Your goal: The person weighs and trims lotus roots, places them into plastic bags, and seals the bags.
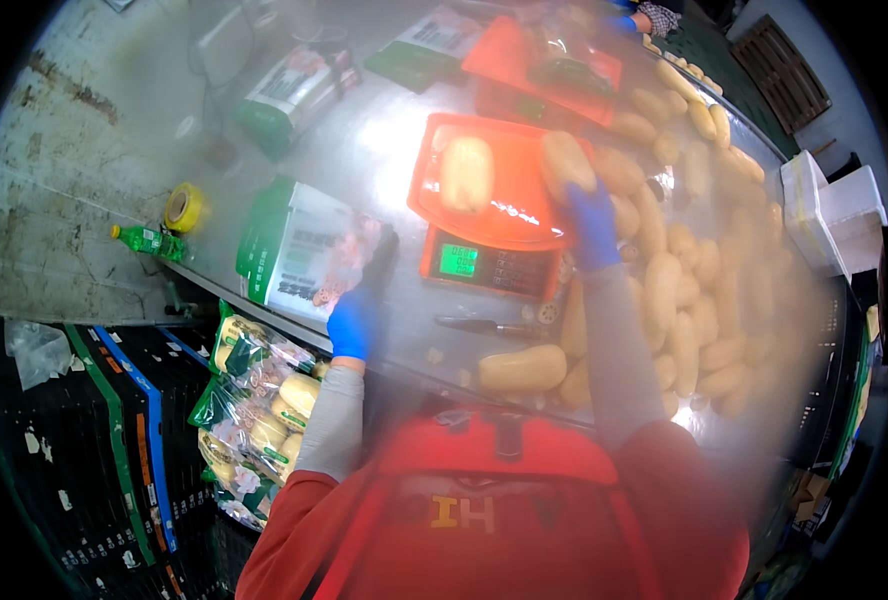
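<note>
My right hand [594,225], in a blue glove, grips a pale lotus root piece [566,165] at the right side of an orange scale tray [515,217]. Another lotus root piece [466,174] lies in that tray. Below it, the digital scale [493,262] has a lit green display. My left hand [349,326], also gloved in blue, is at the table's front edge by a stack of printed plastic bags [316,247]. Blur hides how its fingers are set. A knife [489,326] lies in front of the scale, beside a cut lotus root slice [547,312].
Many lotus roots [684,300] are heaped on the right of the metal table. Behind the scale is another orange tray [541,71]. Packed bags [264,420] sit below left, near stacked black crates [91,450]. Yellow tape [183,208] and a green bottle [148,241] are at left.
</note>
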### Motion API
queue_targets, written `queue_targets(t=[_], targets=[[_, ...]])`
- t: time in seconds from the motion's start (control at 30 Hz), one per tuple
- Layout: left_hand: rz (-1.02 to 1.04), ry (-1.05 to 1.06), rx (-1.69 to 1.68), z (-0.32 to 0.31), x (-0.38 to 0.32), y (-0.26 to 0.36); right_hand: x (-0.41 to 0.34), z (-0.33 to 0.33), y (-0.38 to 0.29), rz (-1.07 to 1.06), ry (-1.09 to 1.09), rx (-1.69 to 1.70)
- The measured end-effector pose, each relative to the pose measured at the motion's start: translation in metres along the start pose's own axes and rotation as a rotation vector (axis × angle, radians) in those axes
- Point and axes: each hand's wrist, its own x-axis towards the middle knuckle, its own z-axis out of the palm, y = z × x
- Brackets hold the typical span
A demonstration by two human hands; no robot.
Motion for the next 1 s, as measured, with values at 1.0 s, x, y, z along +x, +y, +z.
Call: queue_targets(t=[1.0], targets=[[-0.313, 0.260, -0.499, -0.027, 0.020, -0.021, -0.131, 0.155, 0.042, -0.093, -0.906, -0.584]])
